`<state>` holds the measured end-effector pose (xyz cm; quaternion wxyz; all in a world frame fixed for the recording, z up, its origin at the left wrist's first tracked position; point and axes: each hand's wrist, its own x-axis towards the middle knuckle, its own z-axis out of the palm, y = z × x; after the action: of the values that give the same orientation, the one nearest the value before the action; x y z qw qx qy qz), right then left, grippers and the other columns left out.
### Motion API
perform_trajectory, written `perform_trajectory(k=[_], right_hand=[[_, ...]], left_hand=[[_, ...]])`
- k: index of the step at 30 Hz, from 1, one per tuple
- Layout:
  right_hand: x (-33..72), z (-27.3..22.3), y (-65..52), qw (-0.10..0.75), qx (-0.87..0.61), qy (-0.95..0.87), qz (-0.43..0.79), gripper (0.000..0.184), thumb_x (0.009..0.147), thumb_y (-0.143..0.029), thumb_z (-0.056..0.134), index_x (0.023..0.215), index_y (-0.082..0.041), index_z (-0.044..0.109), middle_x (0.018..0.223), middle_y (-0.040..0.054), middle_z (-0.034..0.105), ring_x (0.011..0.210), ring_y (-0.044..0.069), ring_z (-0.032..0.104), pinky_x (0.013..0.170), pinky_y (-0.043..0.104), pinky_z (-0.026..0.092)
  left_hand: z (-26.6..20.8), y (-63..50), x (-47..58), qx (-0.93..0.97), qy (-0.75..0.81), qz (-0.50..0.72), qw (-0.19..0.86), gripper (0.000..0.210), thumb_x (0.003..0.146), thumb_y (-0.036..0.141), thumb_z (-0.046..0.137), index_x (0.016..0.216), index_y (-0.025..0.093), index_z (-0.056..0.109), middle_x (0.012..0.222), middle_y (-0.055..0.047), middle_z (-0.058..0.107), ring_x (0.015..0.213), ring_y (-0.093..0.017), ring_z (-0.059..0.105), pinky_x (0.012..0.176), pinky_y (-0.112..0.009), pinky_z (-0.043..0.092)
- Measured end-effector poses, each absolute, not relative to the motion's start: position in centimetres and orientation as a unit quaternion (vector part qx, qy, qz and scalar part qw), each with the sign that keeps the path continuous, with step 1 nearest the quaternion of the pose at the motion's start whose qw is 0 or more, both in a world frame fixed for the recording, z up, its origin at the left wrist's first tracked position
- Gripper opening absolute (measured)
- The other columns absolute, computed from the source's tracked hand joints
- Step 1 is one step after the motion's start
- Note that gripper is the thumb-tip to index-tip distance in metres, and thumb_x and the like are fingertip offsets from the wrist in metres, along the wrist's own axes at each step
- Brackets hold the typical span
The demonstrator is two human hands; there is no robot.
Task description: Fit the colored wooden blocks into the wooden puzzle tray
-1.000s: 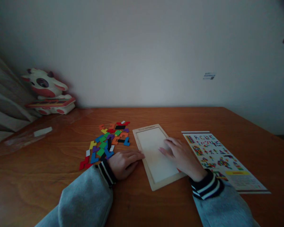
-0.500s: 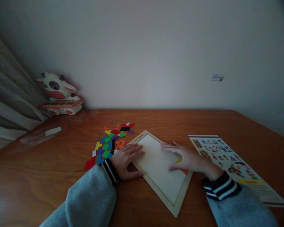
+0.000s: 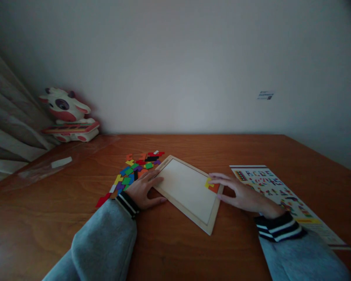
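Looking light and stiff, the tray (image 3: 190,185) suits holding by its rim (image 3: 183,207). Left hand (image 3: 142,191) and right hand (image 3: 242,195) have fingers apart.

The left hand (image 3: 144,191) partly hides the pieces (image 3: 126,180), the right hand (image 3: 242,196) a corner of the tray (image 3: 190,187). The right sleeve (image 3: 302,253) covers part of the sheet (image 3: 310,226); the bottom edge cuts both sleeves. The label's (image 3: 265,95) print is illegible.
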<state>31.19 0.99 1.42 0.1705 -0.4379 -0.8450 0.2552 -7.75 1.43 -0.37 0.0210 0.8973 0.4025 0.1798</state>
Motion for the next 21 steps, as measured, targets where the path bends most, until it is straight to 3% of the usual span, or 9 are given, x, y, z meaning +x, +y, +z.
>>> perform_trajectory(k=[4,8,16,21], right_hand=[[30.8,0.7,1.4,0.19,-0.455,-0.837,0.237,0.048,0.09,-0.054,0.053,0.132,-0.029,0.057,0.139,0.0064,0.052,0.13,0.027,0.045,0.113,0.047,0.032],[30.6,-0.3,2.0,0.219,-0.475,-0.826,0.212,0.054,0.088,-0.058,0.054,0.133,-0.028,0.056,0.134,0.0087,0.054,0.127,0.028,0.048,0.109,0.046,0.037],[28.5,0.0,1.2,0.165,-0.481,-0.856,0.09,0.048,0.087,-0.061,0.054,0.126,-0.035,0.062,0.145,0.0074,0.045,0.128,0.034,0.045,0.105,0.058,0.035],[26.5,0.7,0.7,0.21,-0.459,-0.862,0.047,0.036,0.084,-0.053,0.063,0.104,-0.024,0.069,0.125,0.0075,0.064,0.114,0.028,0.058,0.098,0.049,0.044]], left_hand=[[-0.5,2.1,-8.9,0.899,0.397,0.187,0.0,0.058,0.083,0.059,0.06,0.122,0.017,0.06,0.132,-0.016,0.058,0.122,-0.031,0.055,0.103,-0.047,0.048],[-0.3,2.2,-8.7,0.894,0.406,0.188,-0.023,0.063,0.078,0.067,0.061,0.117,0.016,0.063,0.125,-0.014,0.063,0.114,-0.03,0.06,0.098,-0.047,0.05],[0.6,1.4,-7.5,0.883,0.434,0.176,-0.024,0.072,0.073,0.074,0.061,0.118,0.017,0.063,0.12,-0.013,0.065,0.111,-0.031,0.061,0.096,-0.047,0.051],[1.2,0.7,-6.6,0.863,0.476,0.164,-0.031,0.082,0.069,0.079,0.058,0.119,0.015,0.062,0.116,-0.014,0.067,0.107,-0.033,0.062,0.091,-0.047,0.054]])
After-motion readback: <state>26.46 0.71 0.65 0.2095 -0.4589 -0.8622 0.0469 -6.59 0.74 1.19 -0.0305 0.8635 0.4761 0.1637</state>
